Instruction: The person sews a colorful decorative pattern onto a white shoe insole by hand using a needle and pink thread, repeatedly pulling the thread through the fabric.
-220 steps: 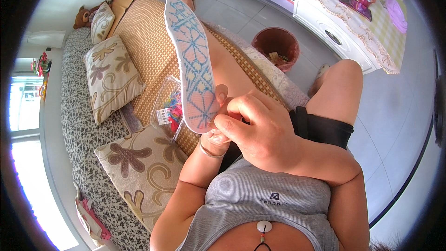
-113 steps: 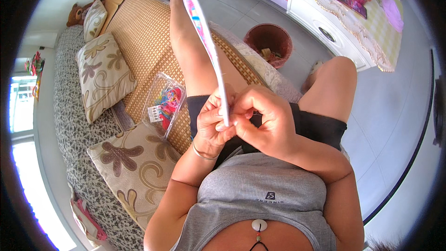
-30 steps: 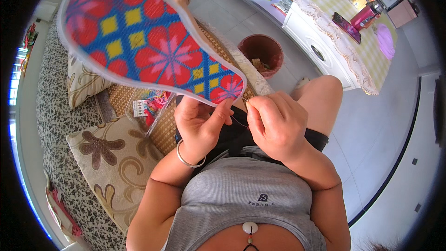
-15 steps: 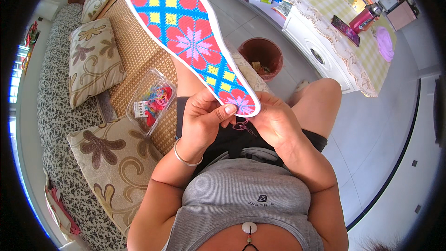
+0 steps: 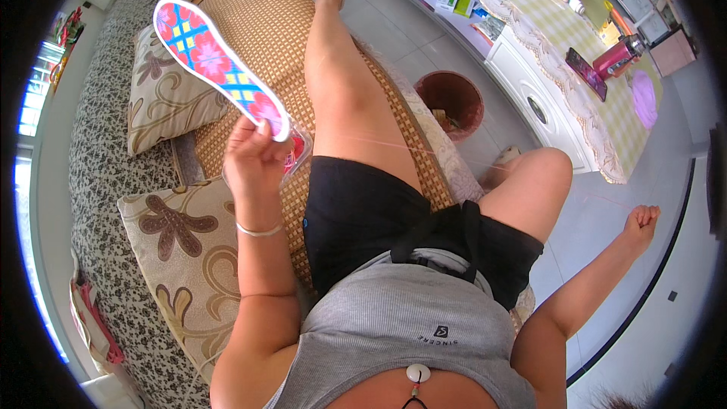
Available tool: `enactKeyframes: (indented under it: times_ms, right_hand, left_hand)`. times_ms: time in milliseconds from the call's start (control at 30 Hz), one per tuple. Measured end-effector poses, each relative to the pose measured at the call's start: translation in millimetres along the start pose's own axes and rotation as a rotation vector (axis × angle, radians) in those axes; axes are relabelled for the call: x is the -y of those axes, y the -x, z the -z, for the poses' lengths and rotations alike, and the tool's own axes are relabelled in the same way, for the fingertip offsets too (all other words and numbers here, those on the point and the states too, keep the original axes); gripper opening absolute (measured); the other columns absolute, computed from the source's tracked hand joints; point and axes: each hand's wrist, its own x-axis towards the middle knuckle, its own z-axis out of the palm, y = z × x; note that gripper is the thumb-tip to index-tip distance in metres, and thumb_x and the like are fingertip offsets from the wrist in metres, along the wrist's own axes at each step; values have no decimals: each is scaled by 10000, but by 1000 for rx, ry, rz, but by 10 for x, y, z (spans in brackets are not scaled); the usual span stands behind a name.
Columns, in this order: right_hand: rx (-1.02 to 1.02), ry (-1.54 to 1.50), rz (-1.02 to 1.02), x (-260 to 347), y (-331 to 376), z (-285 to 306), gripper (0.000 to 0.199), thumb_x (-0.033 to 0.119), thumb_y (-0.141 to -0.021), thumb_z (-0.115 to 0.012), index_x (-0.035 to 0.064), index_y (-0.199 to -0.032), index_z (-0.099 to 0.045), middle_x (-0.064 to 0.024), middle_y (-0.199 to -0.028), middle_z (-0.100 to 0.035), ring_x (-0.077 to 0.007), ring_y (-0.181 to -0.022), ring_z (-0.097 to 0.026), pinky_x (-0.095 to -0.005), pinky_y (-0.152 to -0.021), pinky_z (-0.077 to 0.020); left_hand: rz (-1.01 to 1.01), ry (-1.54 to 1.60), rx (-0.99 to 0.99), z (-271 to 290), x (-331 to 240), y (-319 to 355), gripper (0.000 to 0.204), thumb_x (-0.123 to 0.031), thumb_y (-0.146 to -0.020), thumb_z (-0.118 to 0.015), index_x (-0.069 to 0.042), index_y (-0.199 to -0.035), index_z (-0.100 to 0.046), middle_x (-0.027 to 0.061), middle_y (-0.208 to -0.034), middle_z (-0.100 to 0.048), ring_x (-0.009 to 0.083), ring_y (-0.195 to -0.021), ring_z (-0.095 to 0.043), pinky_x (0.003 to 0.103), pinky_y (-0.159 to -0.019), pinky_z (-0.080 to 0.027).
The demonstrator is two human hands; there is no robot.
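An embroidered shoe insole [image 5: 213, 62], with red and pink flowers, blue bands, yellow squares and a white rim, is tilted up at the left. My left hand [image 5: 256, 153] pinches its lower end between thumb and fingers. From that end a thin pink thread [image 5: 379, 140] runs taut across my thighs toward the right. Stretched far out to the right, my right hand [image 5: 642, 227] is closed at the thread's other end. Whether a needle is in those fingers is too small to tell. Behind my left hand, a clear plastic box [image 5: 304, 153] with red thread is mostly hidden.
I sit on a sofa with a woven mat [image 5: 265, 26]. Patterned cushions [image 5: 178, 238] lie along my left. A brown waste bin [image 5: 450, 106] stands on the floor ahead. At the far right, a cloth-covered table [image 5: 522, 0] bears a phone [image 5: 587, 73] and a pink flask [image 5: 617, 57].
My hands, close together at the insole's end before, are now wide apart. The insole has moved left and away with my left hand; my right hand has swung far right, drawing the thread taut.
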Motion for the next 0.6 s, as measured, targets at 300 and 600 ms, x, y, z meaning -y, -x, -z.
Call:
enactKeyframes:
  times_ms: [300, 600]
  right_hand:
    - [491, 685, -120, -2030, 2719, -2616, 85, 43, -897, -565, 31, -971, -605, 21, -751, -542, -44, -601, -447, -188, -546, -376]
    - [1154, 724, 192, -2247, 3205, -2896, 175, -58, -722, -652, 25, -875, -628, -76, -657, -566, -211, -520, -549, -311, -465, -418]
  left_hand:
    - [591, 756, 510, -625, 743, 283, 276, -179, -812, -695, -27, -795, -465, 59, -724, -450, 120, -477, -371, 260, -458, -407]
    - [300, 563, 481, -755, 926, 490, 350, -65, -743, -780, -117, -799, -438, -27, -739, -439, 56, -600, -398, 182, -517, -379]
